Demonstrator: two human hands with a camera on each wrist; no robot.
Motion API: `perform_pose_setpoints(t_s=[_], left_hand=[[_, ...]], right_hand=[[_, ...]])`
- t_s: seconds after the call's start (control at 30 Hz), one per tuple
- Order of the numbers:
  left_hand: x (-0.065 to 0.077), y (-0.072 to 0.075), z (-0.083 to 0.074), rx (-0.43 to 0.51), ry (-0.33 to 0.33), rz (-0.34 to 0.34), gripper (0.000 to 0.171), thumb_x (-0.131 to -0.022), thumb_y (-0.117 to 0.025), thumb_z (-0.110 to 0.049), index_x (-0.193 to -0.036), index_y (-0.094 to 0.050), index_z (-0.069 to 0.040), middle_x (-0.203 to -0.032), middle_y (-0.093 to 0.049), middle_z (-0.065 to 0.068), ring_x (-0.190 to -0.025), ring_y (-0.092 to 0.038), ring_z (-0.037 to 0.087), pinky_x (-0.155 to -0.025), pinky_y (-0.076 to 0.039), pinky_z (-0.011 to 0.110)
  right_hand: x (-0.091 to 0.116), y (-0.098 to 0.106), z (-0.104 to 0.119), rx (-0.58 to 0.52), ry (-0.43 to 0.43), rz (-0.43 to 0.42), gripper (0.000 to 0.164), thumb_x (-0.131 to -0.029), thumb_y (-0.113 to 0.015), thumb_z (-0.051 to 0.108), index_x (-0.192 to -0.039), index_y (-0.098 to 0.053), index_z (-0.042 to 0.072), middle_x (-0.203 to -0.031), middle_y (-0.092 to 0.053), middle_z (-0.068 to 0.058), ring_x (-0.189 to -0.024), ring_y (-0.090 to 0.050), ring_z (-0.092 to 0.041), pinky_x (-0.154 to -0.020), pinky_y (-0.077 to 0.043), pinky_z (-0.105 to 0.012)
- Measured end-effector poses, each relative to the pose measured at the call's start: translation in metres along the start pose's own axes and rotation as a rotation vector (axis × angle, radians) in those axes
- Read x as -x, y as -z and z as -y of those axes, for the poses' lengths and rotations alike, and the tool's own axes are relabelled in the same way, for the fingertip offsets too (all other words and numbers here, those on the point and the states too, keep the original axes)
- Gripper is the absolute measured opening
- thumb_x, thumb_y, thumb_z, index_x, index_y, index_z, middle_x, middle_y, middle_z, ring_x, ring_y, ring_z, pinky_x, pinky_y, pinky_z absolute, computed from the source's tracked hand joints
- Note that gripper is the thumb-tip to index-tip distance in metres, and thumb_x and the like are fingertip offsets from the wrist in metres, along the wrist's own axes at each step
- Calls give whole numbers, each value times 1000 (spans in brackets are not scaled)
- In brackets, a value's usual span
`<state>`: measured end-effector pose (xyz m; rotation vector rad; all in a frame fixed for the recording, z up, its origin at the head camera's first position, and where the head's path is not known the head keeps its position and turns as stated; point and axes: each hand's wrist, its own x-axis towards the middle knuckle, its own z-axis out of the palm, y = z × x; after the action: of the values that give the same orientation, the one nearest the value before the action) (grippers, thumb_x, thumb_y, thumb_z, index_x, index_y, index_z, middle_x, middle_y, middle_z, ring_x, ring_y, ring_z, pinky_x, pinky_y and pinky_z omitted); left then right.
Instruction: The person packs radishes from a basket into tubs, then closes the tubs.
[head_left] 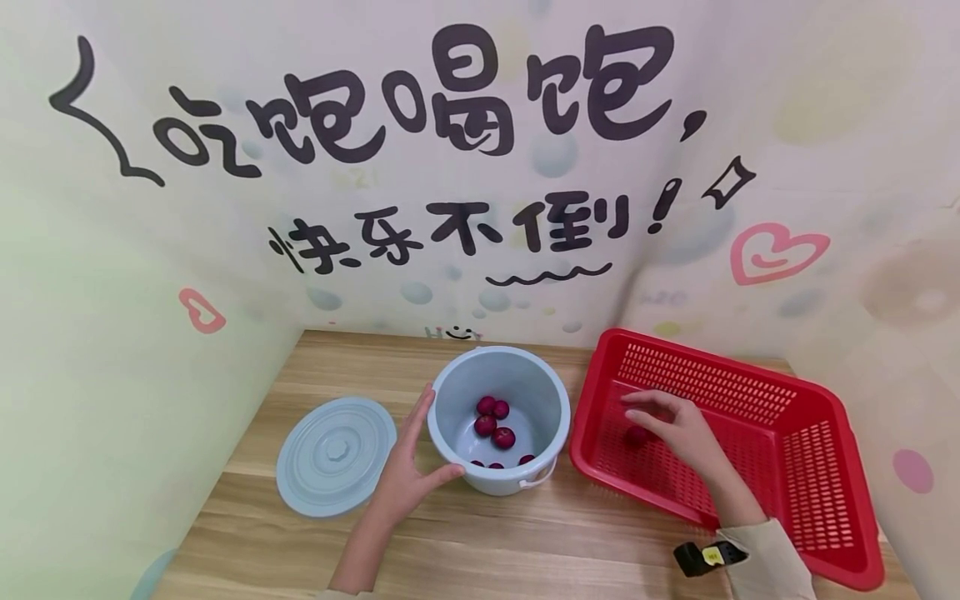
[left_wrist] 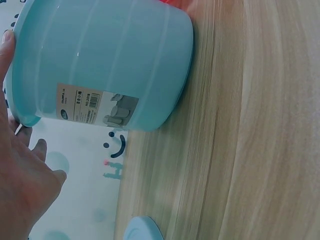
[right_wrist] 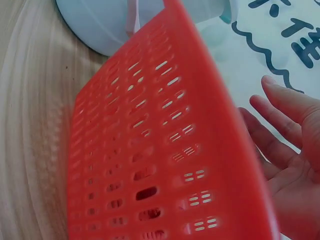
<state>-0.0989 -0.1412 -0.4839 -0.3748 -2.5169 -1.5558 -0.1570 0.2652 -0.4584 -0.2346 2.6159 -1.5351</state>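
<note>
A light blue bucket [head_left: 498, 479] stands upright, with several dark red, plum-like round fruits [head_left: 485, 426] at its bottom. My left hand [head_left: 403, 483] is spread along the bucket's left and front rim, thumb in front, the fingers fairly straight. In the left wrist view, fingertips touch the bucket's [left_wrist: 115, 55] rim. Inside the red plastic basket [head_left: 817, 550], my right hand [head_left: 678, 429] hovers with loosely bent fingers and nothing visible in its grasp. Just below those fingers lies one dark red fruit [head_left: 636, 437]. The basket wall [right_wrist: 150, 125] covers the fruit's surroundings in the right wrist view.
A round light blue lid [head_left: 336, 457] lies flat on the wooden table [head_left: 495, 554], left of the bucket. The bucket's white handle [head_left: 542, 477] hangs down in front. A printed wall sheet [head_left: 480, 175] with writing stands behind the table. My right wrist wears a black band [head_left: 697, 560].
</note>
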Motion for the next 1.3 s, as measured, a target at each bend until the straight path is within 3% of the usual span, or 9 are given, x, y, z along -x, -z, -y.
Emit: perform_pose_setpoints(t_s=[0.37,0.53,0.67,0.83,0.9,0.97,1.1,1.2,1.3], left_hand=[[0,-1,0,3,0,-2,109,-73,-89,-25,-160,-23,-27,-168,-20,-3,-154,-21,32,-116,-28,68],[0,-1,0,8,1,-1,109,-73,-89,-24,-160,-23,-26,-168,-20,-1,-154,-21,33,-116,-28,69],[0,-1,0,5,-3,0,109,-73,-89,-24,-160,-23,-26,-168,-20,1,-154,-21,33,-116,-27,69],[0,0,-2,5,4,3,109,-73,-88,-24,-160,-22,-27,-168,-20,0,-154,-20,33,-116,-27,68],[0,0,-3,7,5,3,109,-73,-88,-24,-160,-22,-27,-168,-20,0,-154,-20,33,-116,-27,68],[0,0,-3,7,5,2,109,-73,-88,-24,-160,-23,-27,-168,-20,-1,-154,-20,33,-116,-27,68],[0,0,-3,6,6,2,109,-73,-88,-24,-160,-22,-27,-168,-20,-2,-154,-21,33,-116,-27,67],[0,0,-4,3,10,4,108,-74,-88,-24,-160,-22,-27,-168,-20,-2,-154,-21,33,-116,-28,67],[0,0,-4,-2,12,4,108,-74,-88,-24,-160,-23,-28,-168,-20,-2,-154,-21,33,-116,-28,67]], right_hand=[[-1,1,-10,23,-8,-18,33,-97,-66,31,-123,-69,11,-119,-71,-12,-96,-68,-7,-81,-56,-18],[-1,0,-13,20,-14,-21,34,-97,-66,31,-123,-68,9,-122,-69,-19,-98,-69,-13,-82,-57,-21],[-2,-1,-18,29,-26,-28,35,-97,-65,32,-122,-68,8,-121,-69,-20,-96,-67,-8,-83,-58,-23],[-4,-4,-24,84,-36,-54,35,-97,-66,32,-121,-69,8,-119,-71,-16,-94,-61,6,-82,-53,-15],[-5,-4,-25,106,-53,-65,36,-96,-66,33,-122,-69,7,-119,-71,-15,-96,-60,5,-81,-52,-14],[-5,-4,-24,120,-87,-74,39,-96,-66,34,-124,-68,6,-121,-71,-15,-101,-61,-3,-84,-52,-17],[-5,-5,-23,139,-162,-81,44,-96,-66,34,-127,-65,2,-125,-67,-21,-112,-61,-28,-94,-54,-38],[-4,-5,-24,139,-200,-69,46,-96,-66,33,-128,-63,1,-129,-64,-25,-117,-58,-37,-100,-50,-52],[-5,-5,-26,144,-232,-40,47,-96,-66,34,-130,-62,1,-132,-61,-26,-119,-56,-39,-102,-48,-57]])
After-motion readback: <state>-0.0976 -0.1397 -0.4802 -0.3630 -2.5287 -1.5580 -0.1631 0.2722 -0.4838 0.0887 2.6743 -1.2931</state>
